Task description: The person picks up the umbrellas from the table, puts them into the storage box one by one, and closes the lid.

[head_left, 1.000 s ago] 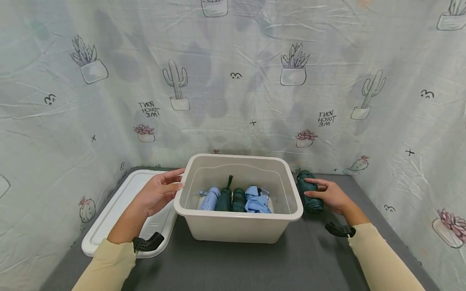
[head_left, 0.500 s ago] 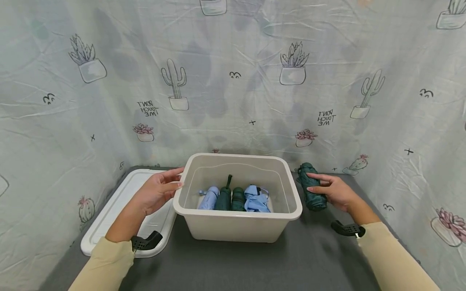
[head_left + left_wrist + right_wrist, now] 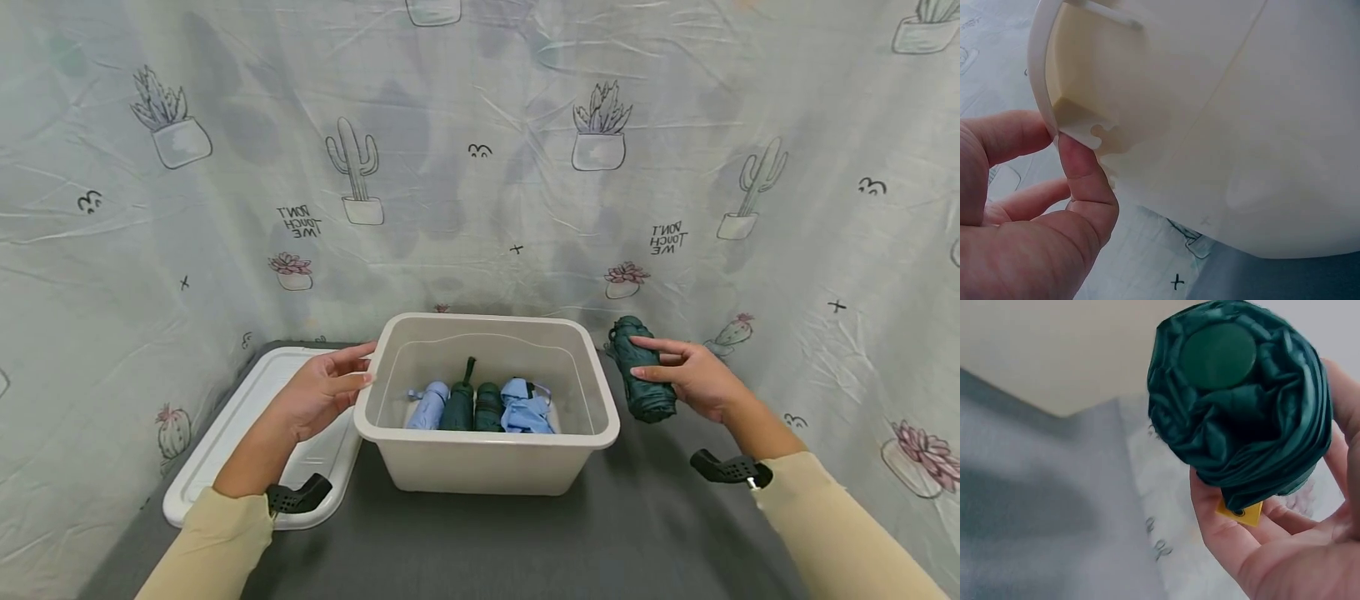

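Right hand [image 3: 693,381] grips a folded dark green umbrella [image 3: 640,375], fingers and thumb curled round its rolled fabric, holding it just to the right of the beige plastic bin [image 3: 486,467] and level with the bin's rim, off the grey desk [image 3: 525,542]. From the right wrist view the umbrella's round end cap faces the camera and a small yellow tag shows at the palm [image 3: 1272,550].

Left hand [image 3: 324,393] rests against the left end of the bin, fingers nearly straight and touching the rim; in the left wrist view the thumb [image 3: 1088,187] presses up under the rim's lip.

Inside the bin four folded umbrellas lie side by side on the bottom: a light blue one [image 3: 424,406] at the left, two dark green ones [image 3: 472,407] in the middle, and a looser light blue one [image 3: 527,407] at the right.

Left of the bin, a white lid [image 3: 225,433] lies flat on the desk, partly under the left forearm. Behind the bin hangs a cloth backdrop [image 3: 480,167] printed with cacti.
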`<state>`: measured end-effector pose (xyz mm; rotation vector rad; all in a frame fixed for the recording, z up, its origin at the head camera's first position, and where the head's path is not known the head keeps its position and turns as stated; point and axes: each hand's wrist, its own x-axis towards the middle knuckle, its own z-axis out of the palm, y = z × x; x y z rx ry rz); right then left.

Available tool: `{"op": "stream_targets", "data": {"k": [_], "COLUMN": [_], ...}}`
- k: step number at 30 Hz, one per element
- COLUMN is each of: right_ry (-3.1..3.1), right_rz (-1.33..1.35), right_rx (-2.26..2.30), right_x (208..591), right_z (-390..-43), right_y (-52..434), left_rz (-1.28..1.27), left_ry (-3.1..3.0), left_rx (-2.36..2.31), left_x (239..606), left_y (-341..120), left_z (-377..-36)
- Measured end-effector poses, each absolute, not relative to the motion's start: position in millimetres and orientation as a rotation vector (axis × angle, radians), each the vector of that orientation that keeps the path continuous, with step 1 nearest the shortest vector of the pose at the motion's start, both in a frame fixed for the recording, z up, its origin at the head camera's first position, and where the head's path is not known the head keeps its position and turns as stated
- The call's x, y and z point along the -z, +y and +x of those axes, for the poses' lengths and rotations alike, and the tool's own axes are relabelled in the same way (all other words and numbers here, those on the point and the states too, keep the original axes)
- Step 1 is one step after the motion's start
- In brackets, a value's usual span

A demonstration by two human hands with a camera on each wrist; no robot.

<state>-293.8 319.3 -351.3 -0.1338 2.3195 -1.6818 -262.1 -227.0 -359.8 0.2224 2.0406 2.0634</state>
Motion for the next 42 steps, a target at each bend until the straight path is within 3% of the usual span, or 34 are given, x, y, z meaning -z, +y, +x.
{"op": "stream_targets", "data": {"k": [21, 42], "right_ry": [2.073, 2.082], "right_rz": [-0.125, 0.014], "right_rx": [1.759, 1.468], "right_x": [279, 281], "right_z": [-274, -305], "right_y": [268, 187], "left_rz": [0.229, 0.241], "left_ry": [2.01, 2.018], "left_rx": [-2.035, -2.004], "left_x": [355, 354], "left_y": [-229, -229], "left_z": [-264, -265]}}
